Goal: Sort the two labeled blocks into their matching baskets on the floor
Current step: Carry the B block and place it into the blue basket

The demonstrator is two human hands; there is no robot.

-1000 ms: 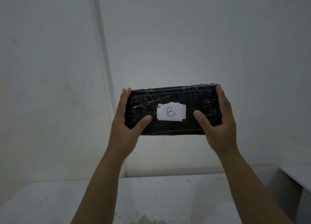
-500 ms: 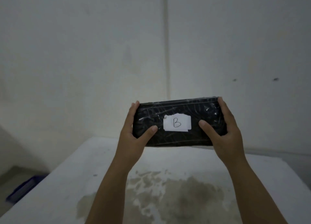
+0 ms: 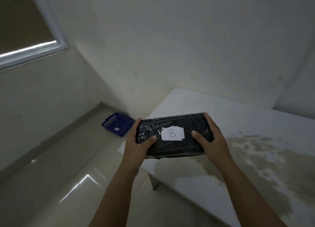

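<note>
Black wrapped block B clasped by left hand and right hand, blue basket part-hidden, label seemingly illegible.

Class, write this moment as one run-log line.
left hand: holds block | right hand: holds block | block: label B, above table edge | blue basket: on floor, label unreadable

body: two forearms, bare | sleeves: none visible (nothing on wrists either)
</note>
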